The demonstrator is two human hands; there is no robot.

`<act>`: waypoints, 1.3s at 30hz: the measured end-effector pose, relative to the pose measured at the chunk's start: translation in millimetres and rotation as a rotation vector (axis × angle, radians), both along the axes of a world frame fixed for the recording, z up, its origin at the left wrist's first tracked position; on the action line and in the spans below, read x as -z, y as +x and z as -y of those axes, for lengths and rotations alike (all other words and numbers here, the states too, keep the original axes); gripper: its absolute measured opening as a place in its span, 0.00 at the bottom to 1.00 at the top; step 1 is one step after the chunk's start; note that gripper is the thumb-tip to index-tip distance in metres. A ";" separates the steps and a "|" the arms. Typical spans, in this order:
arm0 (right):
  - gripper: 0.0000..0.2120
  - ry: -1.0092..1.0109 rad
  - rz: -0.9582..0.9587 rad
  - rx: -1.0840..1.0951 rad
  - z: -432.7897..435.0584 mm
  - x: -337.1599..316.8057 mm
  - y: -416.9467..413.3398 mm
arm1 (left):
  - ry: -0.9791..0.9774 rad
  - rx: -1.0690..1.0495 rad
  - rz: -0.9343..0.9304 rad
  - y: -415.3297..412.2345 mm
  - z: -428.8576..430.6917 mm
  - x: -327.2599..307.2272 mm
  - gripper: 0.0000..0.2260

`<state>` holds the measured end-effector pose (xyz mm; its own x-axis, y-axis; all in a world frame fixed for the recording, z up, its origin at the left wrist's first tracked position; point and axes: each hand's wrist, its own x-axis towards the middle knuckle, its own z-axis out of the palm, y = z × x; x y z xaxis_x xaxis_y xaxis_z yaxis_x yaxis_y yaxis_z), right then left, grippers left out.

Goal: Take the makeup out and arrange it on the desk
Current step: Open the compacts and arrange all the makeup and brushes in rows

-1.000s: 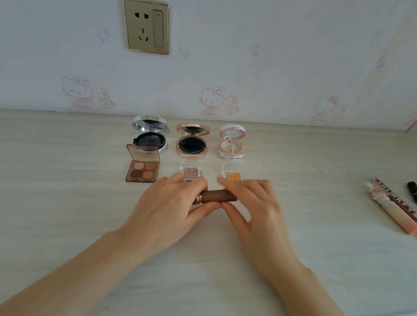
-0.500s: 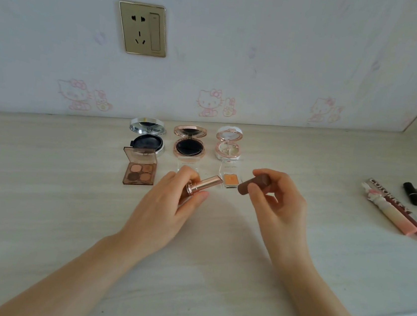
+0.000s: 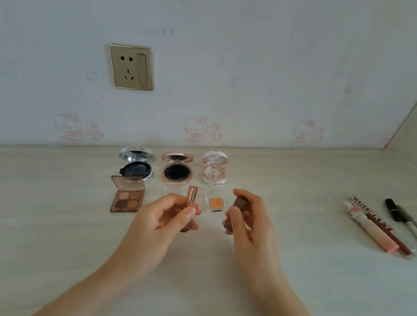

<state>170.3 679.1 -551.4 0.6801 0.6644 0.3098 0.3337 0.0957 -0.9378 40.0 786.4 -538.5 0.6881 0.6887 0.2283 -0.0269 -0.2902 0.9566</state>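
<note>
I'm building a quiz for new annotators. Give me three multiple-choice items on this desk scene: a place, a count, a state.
1. Where does the four-pan eyeshadow palette lie?
A) in front of the silver compact
B) far right, by itself
C) held in the air

2. How many round compacts stand open in the back row?
A) two
B) three
C) five

3. What state is the lipstick in?
A) capped, lying flat
B) uncapped: left hand holds it, right hand holds its cap
C) capped, standing upright

Answers: 1 A, it lies just nearer than that compact. 2 B, silver, rose-gold and white ones, lids raised. 3 B, bare tube and brown cap sit in separate hands.
</note>
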 end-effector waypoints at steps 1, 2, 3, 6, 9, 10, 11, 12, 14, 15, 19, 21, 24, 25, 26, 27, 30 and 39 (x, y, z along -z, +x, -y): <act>0.13 0.007 0.000 -0.002 0.1 -0.3 1.1 | -0.047 -0.002 0.021 1.9 1.4 -1.6 0.05; 0.14 0.019 -0.017 0.000 0.4 -0.7 2.7 | -0.102 -0.002 0.040 4.0 2.8 -3.0 0.05; 0.14 0.032 -0.051 0.003 1.3 -1.3 4.7 | -0.158 -0.001 0.061 6.4 4.7 -4.9 0.06; 0.17 0.036 -0.146 0.051 5.7 -6.9 13.2 | -0.226 0.002 0.071 15.0 9.9 -11.5 0.07; 0.15 0.041 -0.163 0.089 12.4 -15.5 28.1 | -0.179 0.009 0.046 27.7 10.9 -20.9 0.06; 0.13 0.045 -0.162 0.089 14.5 -18.4 34.0 | -0.155 0.009 0.036 33.3 9.8 -25.2 0.06; 0.10 0.041 -0.151 0.085 16.4 -20.7 40.7 | -0.129 0.015 0.023 40.1 8.4 -30.6 0.07; 0.08 0.029 -0.127 0.080 18.1 -22.7 47.7 | -0.098 0.029 0.008 47.3 7.2 -36.6 0.08; 0.05 0.002 -0.069 0.075 19.8 -26.4 62.4 | 0.000 0.060 -0.040 65.6 2.1 -49.9 0.09; 0.05 -0.010 -0.047 0.077 19.7 -27.8 70.5 | 0.061 0.071 -0.068 76.2 -0.8 -56.9 0.09; 0.04 -0.063 -0.023 0.133 6.8 -26.4 108.9 | 0.251 0.092 -0.160 124.3 -20.5 -77.8 0.04; 0.05 -0.105 -0.020 0.167 -5.1 -21.6 127.5 | 0.323 0.112 -0.207 148.0 -34.3 -80.8 0.03; 0.06 -0.165 -0.008 0.201 -22.0 -16.8 147.8 | 0.455 0.122 -0.288 177.3 -54.2 -80.9 0.04; 0.07 -0.187 -0.003 0.205 -26.4 -16.2 152.3 | 0.494 0.141 -0.322 184.7 -59.4 -81.0 0.05; 0.07 -0.210 0.009 0.205 -30.4 -15.9 155.6 | 0.535 0.161 -0.364 191.1 -64.6 -80.6 0.06; 0.08 -0.232 0.027 0.203 -34.2 -15.1 158.4 | 0.574 0.181 -0.406 196.7 -69.6 -80.4 0.07; 0.07 -0.247 0.062 0.161 -45.0 -11.2 164.8 | 0.633 0.259 -0.510 207.3 -83.5 -78.1 0.07; 0.09 -0.321 0.183 0.066 -64.8 2.7 166.3 | 0.711 0.439 -0.670 220.7 -102.5 -61.5 0.08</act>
<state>336.6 744.0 -554.0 0.6772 0.7042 0.2134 0.4941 -0.2203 -0.8410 260.7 889.0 -477.0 0.9774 0.2082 -0.0363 0.2033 -0.8793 0.4308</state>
